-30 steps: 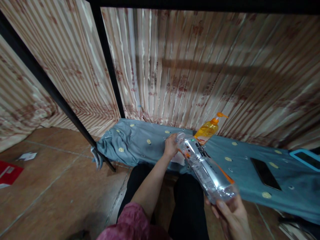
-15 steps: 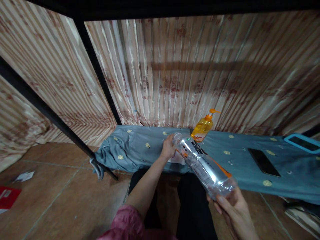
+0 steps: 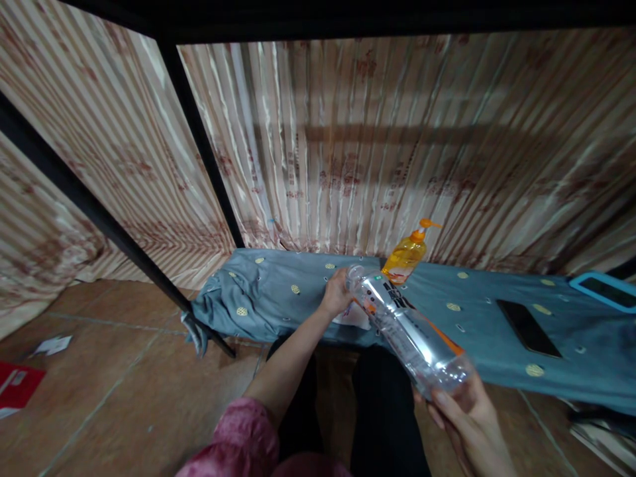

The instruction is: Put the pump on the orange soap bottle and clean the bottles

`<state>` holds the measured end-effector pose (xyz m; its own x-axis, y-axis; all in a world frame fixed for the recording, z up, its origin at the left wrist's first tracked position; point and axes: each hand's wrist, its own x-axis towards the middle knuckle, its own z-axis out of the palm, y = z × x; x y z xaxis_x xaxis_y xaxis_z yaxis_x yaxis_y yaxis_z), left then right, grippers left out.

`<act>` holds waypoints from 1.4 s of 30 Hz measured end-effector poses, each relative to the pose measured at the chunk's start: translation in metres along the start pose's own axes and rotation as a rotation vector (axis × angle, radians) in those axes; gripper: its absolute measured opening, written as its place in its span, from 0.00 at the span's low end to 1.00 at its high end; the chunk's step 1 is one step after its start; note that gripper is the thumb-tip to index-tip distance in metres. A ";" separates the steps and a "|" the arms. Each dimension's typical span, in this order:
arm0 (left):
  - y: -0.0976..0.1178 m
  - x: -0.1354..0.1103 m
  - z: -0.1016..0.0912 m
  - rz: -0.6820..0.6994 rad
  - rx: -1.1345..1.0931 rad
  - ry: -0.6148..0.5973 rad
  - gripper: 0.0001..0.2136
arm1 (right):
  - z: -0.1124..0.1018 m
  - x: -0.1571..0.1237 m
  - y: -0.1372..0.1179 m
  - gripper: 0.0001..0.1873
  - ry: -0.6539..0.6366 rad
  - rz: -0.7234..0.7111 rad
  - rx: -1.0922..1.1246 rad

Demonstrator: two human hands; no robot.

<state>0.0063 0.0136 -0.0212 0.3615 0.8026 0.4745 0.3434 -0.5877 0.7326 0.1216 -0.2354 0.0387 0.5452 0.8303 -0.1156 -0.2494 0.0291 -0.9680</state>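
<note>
A clear plastic bottle with a silver and orange label is held aslant above my lap, its neck up and to the left. My left hand closes around the neck end. Around the base, my right hand grips with the thumb on the near side. Partly hidden under the bottle, a white item lies on the blue-grey cloth. Just behind the bottle stands an orange-topped pump bottle of yellow liquid.
To the right on the cloth lie a dark phone and a blue-framed device. A black metal post rises at the left. Striped curtain hangs behind. On the tiled floor is a red item.
Both hands keep their hold on the plastic bottle, which has hardly moved. The whole view has shifted slightly.
</note>
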 end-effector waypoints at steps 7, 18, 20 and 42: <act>0.000 0.001 0.001 0.013 0.015 -0.019 0.18 | -0.002 0.001 0.000 0.33 0.002 0.004 -0.044; 0.002 0.000 0.004 0.010 0.007 0.017 0.18 | -0.005 0.002 -0.002 0.33 -0.006 0.015 -0.064; 0.002 -0.001 0.004 0.004 0.005 0.017 0.18 | -0.006 0.003 -0.002 0.32 -0.002 0.012 -0.067; 0.004 -0.001 0.002 -0.002 0.026 -0.017 0.20 | -0.014 0.008 0.001 0.32 -0.014 -0.004 -0.109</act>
<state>0.0096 0.0103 -0.0198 0.3758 0.8019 0.4645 0.3661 -0.5890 0.7205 0.1367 -0.2370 0.0336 0.5348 0.8378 -0.1096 -0.1585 -0.0280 -0.9870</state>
